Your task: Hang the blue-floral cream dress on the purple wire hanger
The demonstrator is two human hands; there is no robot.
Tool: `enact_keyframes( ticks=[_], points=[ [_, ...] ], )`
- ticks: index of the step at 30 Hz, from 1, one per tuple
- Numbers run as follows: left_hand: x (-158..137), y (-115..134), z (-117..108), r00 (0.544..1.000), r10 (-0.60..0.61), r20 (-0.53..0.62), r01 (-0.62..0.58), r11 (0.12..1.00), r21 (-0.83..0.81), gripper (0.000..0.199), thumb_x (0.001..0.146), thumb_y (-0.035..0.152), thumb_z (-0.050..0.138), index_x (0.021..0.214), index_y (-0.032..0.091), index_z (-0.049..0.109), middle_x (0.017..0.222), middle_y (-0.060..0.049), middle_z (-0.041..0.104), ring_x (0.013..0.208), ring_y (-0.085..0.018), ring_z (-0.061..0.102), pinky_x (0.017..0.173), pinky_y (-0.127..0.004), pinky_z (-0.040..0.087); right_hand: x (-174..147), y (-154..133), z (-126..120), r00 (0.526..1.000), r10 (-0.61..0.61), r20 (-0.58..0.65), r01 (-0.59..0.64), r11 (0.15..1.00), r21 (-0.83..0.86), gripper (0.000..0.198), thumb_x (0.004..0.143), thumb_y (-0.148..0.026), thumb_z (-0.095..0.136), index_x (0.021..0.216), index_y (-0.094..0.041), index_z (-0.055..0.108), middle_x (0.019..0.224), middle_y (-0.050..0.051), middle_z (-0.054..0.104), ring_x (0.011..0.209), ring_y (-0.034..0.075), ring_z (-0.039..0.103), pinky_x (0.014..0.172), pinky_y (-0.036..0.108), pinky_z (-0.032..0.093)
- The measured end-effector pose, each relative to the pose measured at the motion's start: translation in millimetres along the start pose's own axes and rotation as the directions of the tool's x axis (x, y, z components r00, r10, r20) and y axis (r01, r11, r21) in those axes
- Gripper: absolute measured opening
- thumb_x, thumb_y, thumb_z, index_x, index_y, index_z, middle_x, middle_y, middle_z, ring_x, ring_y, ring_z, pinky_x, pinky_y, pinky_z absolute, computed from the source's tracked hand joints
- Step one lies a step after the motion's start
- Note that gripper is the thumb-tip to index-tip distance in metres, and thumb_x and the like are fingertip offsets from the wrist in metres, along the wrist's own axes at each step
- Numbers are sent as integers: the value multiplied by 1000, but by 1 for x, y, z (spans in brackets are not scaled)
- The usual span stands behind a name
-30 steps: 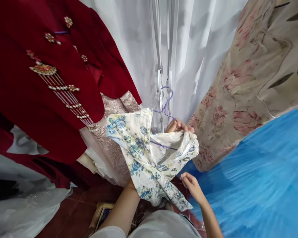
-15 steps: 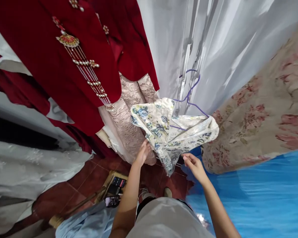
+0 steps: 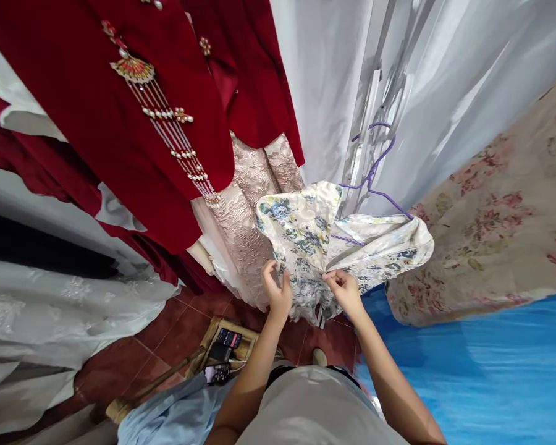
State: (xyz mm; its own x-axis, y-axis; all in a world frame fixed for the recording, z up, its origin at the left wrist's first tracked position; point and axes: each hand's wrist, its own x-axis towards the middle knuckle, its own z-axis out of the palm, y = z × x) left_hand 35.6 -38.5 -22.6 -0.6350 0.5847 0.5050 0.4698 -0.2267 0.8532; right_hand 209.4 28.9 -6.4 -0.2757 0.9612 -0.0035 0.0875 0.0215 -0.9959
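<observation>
A cream blouse with blue and green flowers (image 3: 301, 228) hangs on a purple wire hanger (image 3: 373, 176) in front of me. Its neckline forms a deep V, and its lower part is bunched. Thumb and fingertips of my right hand (image 3: 343, 289) are pinched on the fabric at the point of the V. My left hand (image 3: 278, 290) is at the blouse's left edge, thumb and fingers apart; whether it touches the cloth I cannot tell.
Red velvet garments with a beaded ornament (image 3: 180, 151) hang at left, over pink brocade cloth (image 3: 245, 216). White curtains (image 3: 324, 74) hang behind. Floral fabric (image 3: 491, 228) and blue cloth (image 3: 467, 352) are at right. Phones (image 3: 228, 338) lie on a wooden seat (image 3: 248, 340) below.
My right hand has moved left and up onto the blouse's front and now pinches it. My left hand's thumb and fingers have spread. The blouse's lower part hangs wider and more gathered.
</observation>
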Motion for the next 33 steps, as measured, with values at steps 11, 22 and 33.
enact_keyframes(
  ticks=[11, 22, 33],
  points=[
    [-8, 27, 48, 794, 312, 521, -230, 949, -217, 20, 95, 12, 45, 109, 20, 58, 106, -10, 60, 105, -21, 59, 95, -39, 50, -40, -16, 5, 981, 184, -63, -155, 936, 316, 37, 75, -51, 71, 65, -21, 52, 40, -8, 42, 37, 8, 28, 42, 25, 19],
    [-23, 6, 50, 732, 118, 671, 34, 977, -209, 16, 90, 30, 59, 78, 21, 57, 75, -4, 61, 74, -20, 58, 74, -31, 47, -52, -42, 31, 934, 147, -325, -41, 949, 313, 40, 74, -50, 72, 55, -22, 50, 41, -6, 41, 40, 9, 29, 44, 26, 23],
    [-41, 23, 47, 670, 61, 739, 84, 984, -158, 24, 92, 33, 56, 71, 21, 52, 68, -1, 56, 69, -17, 56, 73, -29, 45, 17, -164, 6, 863, -163, -478, 345, 881, 323, 35, 76, -38, 75, 56, -20, 53, 41, -7, 41, 38, 7, 27, 41, 25, 20]
  ],
)
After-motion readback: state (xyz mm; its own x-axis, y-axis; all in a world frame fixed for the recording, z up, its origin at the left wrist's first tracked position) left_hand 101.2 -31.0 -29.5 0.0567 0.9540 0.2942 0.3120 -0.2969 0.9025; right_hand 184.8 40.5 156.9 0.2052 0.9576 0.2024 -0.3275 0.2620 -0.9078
